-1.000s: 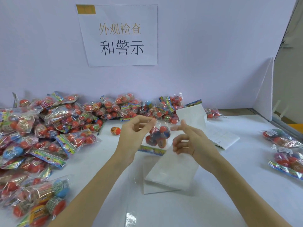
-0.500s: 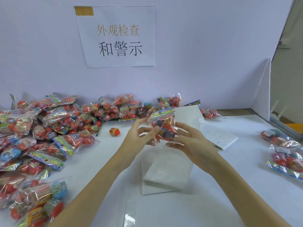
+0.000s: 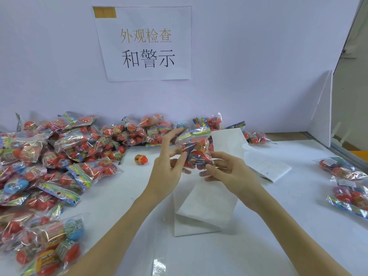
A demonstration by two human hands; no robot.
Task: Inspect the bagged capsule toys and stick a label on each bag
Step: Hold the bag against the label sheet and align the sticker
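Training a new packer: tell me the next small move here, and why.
Probably turn the bag over to check its other side. Both the left hand and right hand hold it up above the table, and no label shows on it yet.

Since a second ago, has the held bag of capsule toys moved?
Yes. The held bag has risen and flipped, its colourful header strip now on top, level with the pile behind.

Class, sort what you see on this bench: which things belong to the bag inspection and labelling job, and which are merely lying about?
Job:
- clear bag of red capsule toys, held up by left hand and right hand
- heap of unlabelled bags
- white label strip
- labelled bags at right

Lying about:
- loose red-orange capsule
- open booklet
- wall sign
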